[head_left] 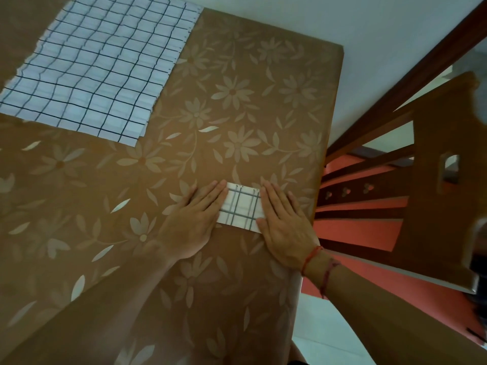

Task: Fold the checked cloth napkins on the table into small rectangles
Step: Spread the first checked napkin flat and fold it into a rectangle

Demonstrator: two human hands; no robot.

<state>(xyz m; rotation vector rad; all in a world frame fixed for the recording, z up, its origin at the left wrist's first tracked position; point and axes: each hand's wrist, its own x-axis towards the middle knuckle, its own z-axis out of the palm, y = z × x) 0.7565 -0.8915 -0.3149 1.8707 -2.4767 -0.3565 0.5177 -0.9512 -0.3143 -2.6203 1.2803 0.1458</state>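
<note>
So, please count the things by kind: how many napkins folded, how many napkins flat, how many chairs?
Folded napkin: 1
Flat napkins: at least 2, stacked
Chair: 1
Total: at least 4

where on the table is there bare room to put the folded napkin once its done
The widest bare stretch of tablecloth runs left of the left hand, below the unfolded napkins. A second patch lies between those napkins and the table's right edge. It is crowded where both hands, left and right hand, press the folded napkin.
</note>
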